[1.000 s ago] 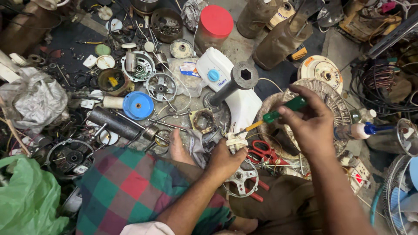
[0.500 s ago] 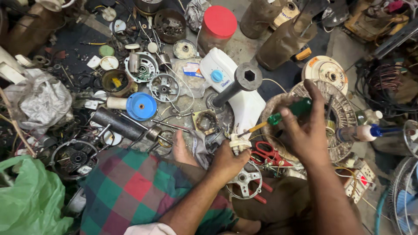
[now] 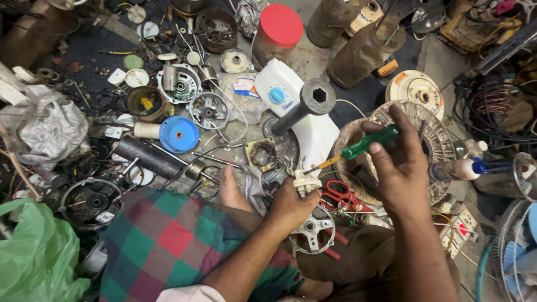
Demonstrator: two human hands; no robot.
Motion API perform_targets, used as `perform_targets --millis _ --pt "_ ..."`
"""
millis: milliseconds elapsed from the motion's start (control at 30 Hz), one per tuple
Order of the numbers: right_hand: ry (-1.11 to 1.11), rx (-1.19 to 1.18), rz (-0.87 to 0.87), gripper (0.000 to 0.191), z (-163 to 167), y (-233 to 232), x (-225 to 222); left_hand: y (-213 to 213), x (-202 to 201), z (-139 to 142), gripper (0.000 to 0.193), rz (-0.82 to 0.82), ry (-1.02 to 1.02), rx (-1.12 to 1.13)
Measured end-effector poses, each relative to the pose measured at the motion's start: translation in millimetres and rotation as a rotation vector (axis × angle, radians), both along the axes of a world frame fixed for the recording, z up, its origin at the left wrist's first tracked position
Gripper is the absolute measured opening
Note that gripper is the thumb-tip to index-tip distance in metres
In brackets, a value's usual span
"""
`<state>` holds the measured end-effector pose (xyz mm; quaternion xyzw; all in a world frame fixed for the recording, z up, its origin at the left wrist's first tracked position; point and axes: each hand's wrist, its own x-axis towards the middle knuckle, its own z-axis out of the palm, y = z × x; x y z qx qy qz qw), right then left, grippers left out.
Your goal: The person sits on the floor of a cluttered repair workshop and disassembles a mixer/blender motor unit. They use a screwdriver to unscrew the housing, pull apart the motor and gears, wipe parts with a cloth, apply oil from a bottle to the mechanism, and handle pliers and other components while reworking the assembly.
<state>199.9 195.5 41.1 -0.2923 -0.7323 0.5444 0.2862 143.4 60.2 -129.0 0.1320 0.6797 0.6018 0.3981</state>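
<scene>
Grey grimy floor point(image 3: 313, 56) strewn with fan parts — right hand point(image 3: 400, 168) fingers grip green screwdriver point(image 3: 366, 144), left hand point(image 3: 291, 204) pinches white part point(image 3: 306, 183).

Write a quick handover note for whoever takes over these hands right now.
Left hand: grips a small cream plastic part, steadying it above the metal bracket.
Right hand: holds the green-handled screwdriver, tip resting at the cream part.
Nearby: red scissors beside the part, wound stator ring under the right hand, white fan base behind.
Done: tool lined up on the part.
Left: cannot tell how far the fastener is turned.
</scene>
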Motion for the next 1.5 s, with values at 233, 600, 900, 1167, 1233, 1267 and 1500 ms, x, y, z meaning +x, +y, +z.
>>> perform_targets --millis 233,600,900,1167,1233,1267,1500 --pt "-0.153 0.281 -0.198 0.052 -13.4 -0.1 2.9 0.5 -1.0 3.6 0.042 0.005 0.04 -0.005" --pt "-0.077 0.2 0.002 0.061 -6.0 3.0 7.1 -1.8 -2.4 8.4 0.046 -0.003 0.043 0.016" --pt "-0.15 0.408 -0.194 0.052 -12.1 -4.3 3.7 -1.3 -2.2 5.5 0.048 -0.019 0.044 -0.016" --pt "-0.041 0.165 -0.044 0.056 -5.4 2.0 6.7 -0.8 -2.0 8.1 0.044 -0.008 0.004 0.037" --pt "-0.059 0.193 -0.093 0.05 -10.7 5.4 10.2 -1.7 -2.4 7.7 0.044 -0.01 0.021 0.005" --pt "-0.067 0.208 -0.118 0.047 -13.6 7.4 11.6 -1.7 -2.9 7.4 0.045 -0.015 0.036 -0.02" --pt "-0.083 0.308 -0.18 0.045 -25.1 12.4 12.6 -0.2 -2.9 6.7 0.049 -0.001 -0.002 0.032"
